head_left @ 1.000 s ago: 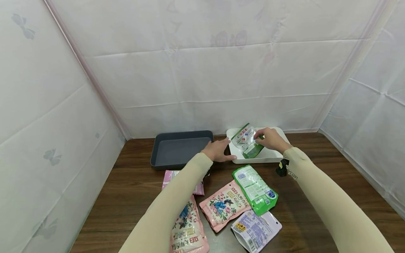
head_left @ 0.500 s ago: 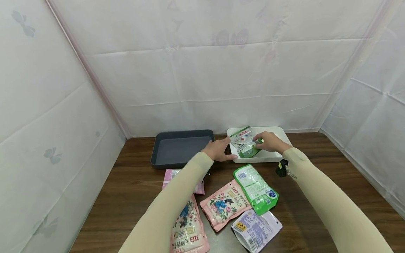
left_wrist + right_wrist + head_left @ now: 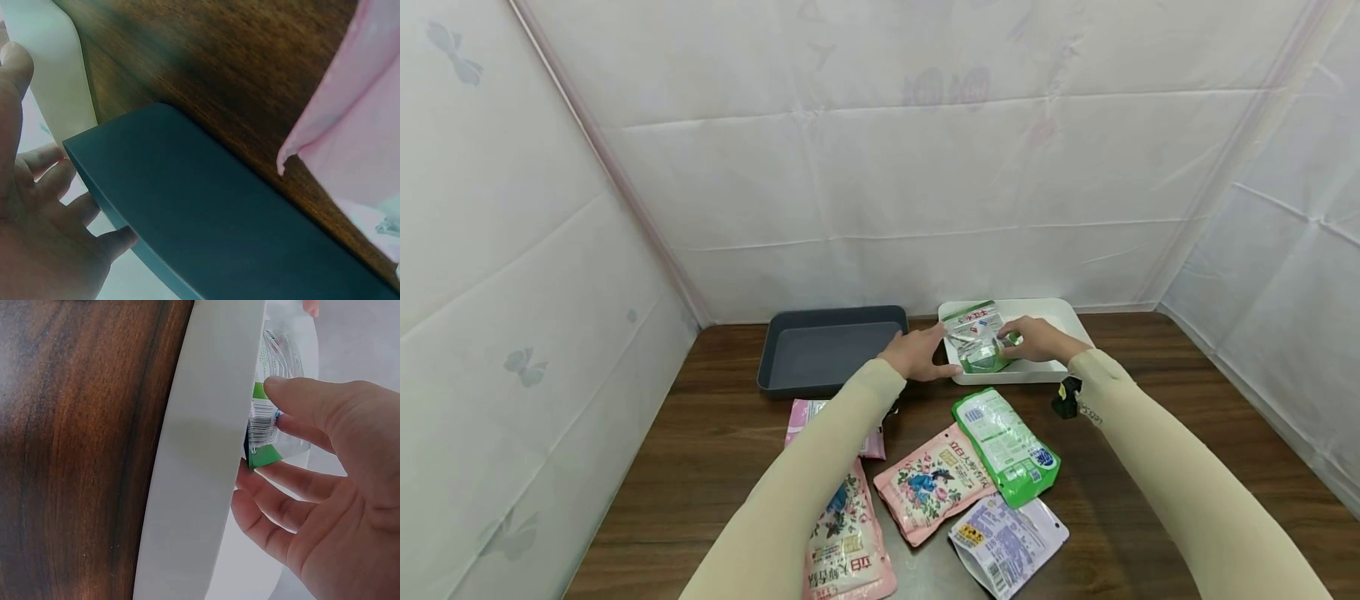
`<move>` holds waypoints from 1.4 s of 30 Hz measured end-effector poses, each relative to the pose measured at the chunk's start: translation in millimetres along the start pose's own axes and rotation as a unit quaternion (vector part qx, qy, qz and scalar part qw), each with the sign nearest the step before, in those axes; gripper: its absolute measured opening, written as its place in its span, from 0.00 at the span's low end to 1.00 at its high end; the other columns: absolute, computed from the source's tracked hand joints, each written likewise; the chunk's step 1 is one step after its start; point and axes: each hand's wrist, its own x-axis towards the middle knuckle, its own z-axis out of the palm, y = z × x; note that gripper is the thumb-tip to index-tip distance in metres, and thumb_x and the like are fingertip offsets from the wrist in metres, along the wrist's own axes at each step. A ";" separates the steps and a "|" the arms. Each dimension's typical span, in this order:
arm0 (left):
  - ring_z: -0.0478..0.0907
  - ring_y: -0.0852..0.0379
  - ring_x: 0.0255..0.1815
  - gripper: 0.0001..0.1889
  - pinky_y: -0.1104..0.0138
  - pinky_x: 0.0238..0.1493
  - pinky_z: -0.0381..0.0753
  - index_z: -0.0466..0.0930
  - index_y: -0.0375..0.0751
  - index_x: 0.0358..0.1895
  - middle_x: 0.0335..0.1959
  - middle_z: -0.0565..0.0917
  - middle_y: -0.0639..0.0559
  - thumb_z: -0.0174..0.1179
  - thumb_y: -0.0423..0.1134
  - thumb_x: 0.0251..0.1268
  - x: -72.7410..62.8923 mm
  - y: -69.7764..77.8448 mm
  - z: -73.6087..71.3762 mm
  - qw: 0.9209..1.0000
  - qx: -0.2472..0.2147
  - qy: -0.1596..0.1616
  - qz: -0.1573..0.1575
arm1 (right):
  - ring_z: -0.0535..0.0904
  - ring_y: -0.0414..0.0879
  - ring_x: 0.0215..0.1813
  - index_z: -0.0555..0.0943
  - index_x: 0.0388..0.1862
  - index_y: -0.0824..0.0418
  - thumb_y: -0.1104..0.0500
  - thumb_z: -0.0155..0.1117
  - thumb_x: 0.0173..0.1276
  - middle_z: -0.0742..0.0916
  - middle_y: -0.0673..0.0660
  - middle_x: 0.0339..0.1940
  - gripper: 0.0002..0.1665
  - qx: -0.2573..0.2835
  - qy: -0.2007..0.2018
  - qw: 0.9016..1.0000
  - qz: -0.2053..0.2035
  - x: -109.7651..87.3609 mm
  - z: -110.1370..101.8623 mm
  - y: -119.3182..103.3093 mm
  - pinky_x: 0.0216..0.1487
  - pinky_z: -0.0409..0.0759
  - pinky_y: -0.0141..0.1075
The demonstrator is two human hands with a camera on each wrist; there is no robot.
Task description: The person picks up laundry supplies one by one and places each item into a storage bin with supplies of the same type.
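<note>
A clear-and-green pouch (image 3: 979, 335) lies inside the white tray (image 3: 1015, 378) at its left part. My right hand (image 3: 1041, 340) holds the pouch by its right lower edge. In the right wrist view the thumb lies on its barcode side, while fingers reach behind the green corner (image 3: 265, 456). My left hand (image 3: 917, 356) spans between the two trays, its thumb and fingertips at the white tray's left end. In the left wrist view its fingers are spread and reach past the rim of the dark grey tray (image 3: 175, 181).
Nearer on the wooden table (image 3: 700, 467) lie a green pouch (image 3: 1006, 450), a lavender pouch (image 3: 1009, 546), a pink floral pouch (image 3: 936, 483) and a larger pink pouch (image 3: 848, 542). My left sleeve partly covers a pink-purple pouch (image 3: 872, 446). White sheeting (image 3: 865, 167) walls the back and sides.
The right hand has lowered slightly, and the clear-and-green pouch has turned and settled flatter in the white tray. The left hand has stayed in place.
</note>
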 end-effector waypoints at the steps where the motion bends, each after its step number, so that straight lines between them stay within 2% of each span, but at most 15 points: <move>1: 0.69 0.47 0.75 0.47 0.41 0.77 0.55 0.50 0.47 0.84 0.81 0.62 0.48 0.55 0.68 0.72 -0.4 0.3 -0.2 1.000 -0.001 0.000 -0.001 | 0.76 0.68 0.66 0.78 0.67 0.70 0.57 0.66 0.75 0.80 0.72 0.66 0.28 0.003 -0.003 1.000 0.004 0.2 0.4 0.0 0.64 0.75 0.60; 8: 0.68 0.46 0.75 0.48 0.41 0.78 0.54 0.49 0.47 0.84 0.82 0.61 0.49 0.55 0.68 0.71 -2.6 1.5 -1.3 1.000 -0.002 0.000 -0.004 | 0.78 0.68 0.63 0.77 0.67 0.70 0.56 0.65 0.76 0.82 0.71 0.62 0.27 0.013 -0.014 1.000 -0.001 -0.8 2.8 -0.4 0.61 0.78 0.59; 18: 0.69 0.47 0.75 0.48 0.41 0.78 0.54 0.50 0.47 0.84 0.81 0.63 0.49 0.55 0.69 0.71 -4.0 1.9 -0.4 1.000 -0.007 0.003 -0.005 | 0.77 0.70 0.64 0.75 0.70 0.68 0.55 0.64 0.77 0.79 0.75 0.64 0.28 0.020 -0.039 0.999 0.000 -1.3 4.8 -3.9 0.57 0.80 0.58; 30: 0.69 0.47 0.75 0.48 0.41 0.78 0.54 0.50 0.46 0.84 0.81 0.63 0.49 0.55 0.69 0.71 -3.5 2.7 -0.4 1.000 -0.003 0.000 -0.001 | 0.77 0.70 0.64 0.74 0.71 0.65 0.54 0.64 0.77 0.78 0.76 0.65 0.29 0.012 -0.041 0.999 0.014 -1.7 6.2 -5.0 0.57 0.80 0.58; 42: 0.69 0.48 0.75 0.48 0.42 0.78 0.54 0.50 0.46 0.84 0.81 0.62 0.50 0.55 0.69 0.71 -4.1 3.2 0.1 1.000 -0.005 0.001 -0.003 | 0.76 0.70 0.64 0.75 0.71 0.62 0.54 0.63 0.77 0.79 0.74 0.64 0.27 0.008 -0.039 0.999 0.006 -4.0 7.7 -5.1 0.56 0.80 0.59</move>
